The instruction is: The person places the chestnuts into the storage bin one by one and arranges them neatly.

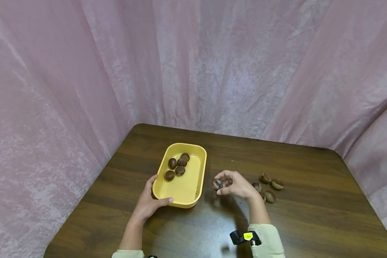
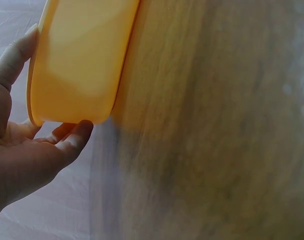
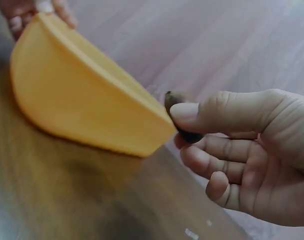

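In the head view my left hand grips the near left corner of a yellow tray, its thumb over the rim. The left wrist view shows fingers wrapped about that tray. Several brown chestnuts lie inside, toward its left side. To the right of the tray, my right hand pinches a single chestnut between thumb and fingers, above the table. In the right wrist view this chestnut sits under the thumb, and the other fingers are curled below.
Several more chestnuts lie on the dark wooden table, right of my right hand and partly behind it. Pink curtains hang behind the table. A black strap with a yellow tag is on my right wrist.
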A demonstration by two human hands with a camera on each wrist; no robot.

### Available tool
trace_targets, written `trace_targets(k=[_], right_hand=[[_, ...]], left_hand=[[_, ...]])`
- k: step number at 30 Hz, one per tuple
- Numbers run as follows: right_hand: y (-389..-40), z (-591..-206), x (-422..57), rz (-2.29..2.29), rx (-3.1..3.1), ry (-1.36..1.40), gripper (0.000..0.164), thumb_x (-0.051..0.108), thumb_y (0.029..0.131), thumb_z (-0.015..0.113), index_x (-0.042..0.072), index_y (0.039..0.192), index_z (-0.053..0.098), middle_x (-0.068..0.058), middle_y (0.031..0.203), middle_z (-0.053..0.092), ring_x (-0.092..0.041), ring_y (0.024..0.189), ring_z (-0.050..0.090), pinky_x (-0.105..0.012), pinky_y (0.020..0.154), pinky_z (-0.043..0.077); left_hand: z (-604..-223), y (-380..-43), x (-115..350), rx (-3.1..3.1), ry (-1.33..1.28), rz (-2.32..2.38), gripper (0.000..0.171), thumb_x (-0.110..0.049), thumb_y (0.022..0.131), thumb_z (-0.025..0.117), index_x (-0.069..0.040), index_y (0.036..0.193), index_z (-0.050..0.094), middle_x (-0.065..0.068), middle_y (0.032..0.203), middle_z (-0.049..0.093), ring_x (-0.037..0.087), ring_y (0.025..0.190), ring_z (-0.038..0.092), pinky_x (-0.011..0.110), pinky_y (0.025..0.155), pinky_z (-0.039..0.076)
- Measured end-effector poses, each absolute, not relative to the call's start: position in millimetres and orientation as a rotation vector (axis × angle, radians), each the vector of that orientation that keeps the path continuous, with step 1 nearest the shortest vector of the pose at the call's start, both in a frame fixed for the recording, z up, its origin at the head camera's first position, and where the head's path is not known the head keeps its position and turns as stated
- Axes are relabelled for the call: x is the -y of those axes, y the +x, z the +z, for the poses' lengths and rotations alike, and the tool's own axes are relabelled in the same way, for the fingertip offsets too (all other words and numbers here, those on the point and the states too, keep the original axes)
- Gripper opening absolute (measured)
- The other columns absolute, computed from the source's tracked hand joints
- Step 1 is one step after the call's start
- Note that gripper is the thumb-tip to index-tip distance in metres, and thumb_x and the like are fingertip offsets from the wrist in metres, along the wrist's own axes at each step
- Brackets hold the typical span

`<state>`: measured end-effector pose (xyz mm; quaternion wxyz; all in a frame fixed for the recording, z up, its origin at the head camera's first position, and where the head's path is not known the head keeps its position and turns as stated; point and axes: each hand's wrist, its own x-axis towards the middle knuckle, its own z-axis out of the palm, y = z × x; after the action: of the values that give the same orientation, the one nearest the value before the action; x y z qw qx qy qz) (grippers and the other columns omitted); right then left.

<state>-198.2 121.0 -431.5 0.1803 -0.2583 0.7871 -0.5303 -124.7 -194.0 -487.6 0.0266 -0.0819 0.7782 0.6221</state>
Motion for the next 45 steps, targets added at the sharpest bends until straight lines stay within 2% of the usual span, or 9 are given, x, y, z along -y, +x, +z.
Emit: trace_targets(k=[7, 16, 25, 30, 33, 40, 45], right_hand=[[-227, -440, -109, -1.445, -2.127, -0.794, 0.041, -0.005, 0.07, 0.074, -0.005, 0.108, 0.059, -0.013, 0.093, 0.061, -0.027, 0.081, 0.057, -0.033, 0.068, 0.048], [-256, -425, -75, -1.403, -2.011, -0.776, 0.04, -0.008, 0.067, 0.076, -0.005, 0.103, 0.059, -0.012, 0.091, 0.063, -0.025, 0.083, 0.06, -0.032, 0.07, 0.049], [-275, -425, -43, -1.264, -2.017, -0.737, 0.037, -0.007, 0.069, 0.075, 0.0, 0.103, 0.062, -0.01, 0.087, 0.066, -0.02, 0.081, 0.061, -0.032, 0.073, 0.048], [-285, -429, -28, -1.245, -1.975, -0.669, 0.039, -0.008, 0.071, 0.074, 0.002, 0.106, 0.061, -0.011, 0.087, 0.064, -0.02, 0.078, 0.061, -0.04, 0.077, 0.048], [-288, -436, -18, -1.241, -1.95, -0.619, 0.04, -0.009, 0.07, 0.074, 0.003, 0.106, 0.061, -0.011, 0.087, 0.064, -0.019, 0.076, 0.06, -0.041, 0.075, 0.049], [-287, -456, 5, -1.191, -1.919, -0.605, 0.04, -0.008, 0.069, 0.077, 0.005, 0.104, 0.064, -0.01, 0.088, 0.063, -0.015, 0.072, 0.055, -0.029, 0.062, 0.046], [-287, -462, 15, -1.165, -1.954, -0.593, 0.037, -0.004, 0.07, 0.077, 0.01, 0.102, 0.068, -0.006, 0.082, 0.062, -0.014, 0.065, 0.05, -0.029, 0.057, 0.042]], left_hand=[[-487, -125, 195, -2.415, -0.264, 1.906, 0.104, -0.021, 0.063, 0.088, -0.017, 0.144, 0.024, 0.015, 0.142, 0.034, 0.029, 0.124, 0.038, 0.045, 0.101, 0.026], [-488, -126, 195, -2.39, -0.234, 1.925, 0.106, -0.017, 0.064, 0.087, -0.014, 0.146, 0.019, 0.02, 0.141, 0.035, 0.033, 0.121, 0.041, 0.047, 0.099, 0.028], [-492, -123, 197, -2.356, -0.239, 1.976, 0.105, -0.014, 0.064, 0.087, -0.015, 0.145, 0.02, 0.02, 0.135, 0.042, 0.033, 0.111, 0.05, 0.045, 0.093, 0.036], [-492, -126, 197, -2.358, -0.238, 1.976, 0.106, -0.016, 0.064, 0.087, -0.017, 0.145, 0.019, 0.021, 0.134, 0.043, 0.033, 0.109, 0.052, 0.044, 0.091, 0.04], [-492, -126, 197, -2.363, -0.226, 1.976, 0.105, -0.016, 0.064, 0.087, -0.016, 0.145, 0.02, 0.021, 0.132, 0.044, 0.033, 0.107, 0.053, 0.042, 0.088, 0.042], [-494, -121, 199, -2.375, -0.246, 1.973, 0.103, -0.013, 0.065, 0.086, -0.013, 0.144, 0.021, 0.021, 0.132, 0.044, 0.032, 0.107, 0.053, 0.038, 0.085, 0.043], [-493, -123, 198, -2.391, -0.239, 1.972, 0.103, -0.016, 0.065, 0.087, -0.014, 0.145, 0.021, 0.021, 0.131, 0.045, 0.032, 0.106, 0.053, 0.034, 0.083, 0.044]])
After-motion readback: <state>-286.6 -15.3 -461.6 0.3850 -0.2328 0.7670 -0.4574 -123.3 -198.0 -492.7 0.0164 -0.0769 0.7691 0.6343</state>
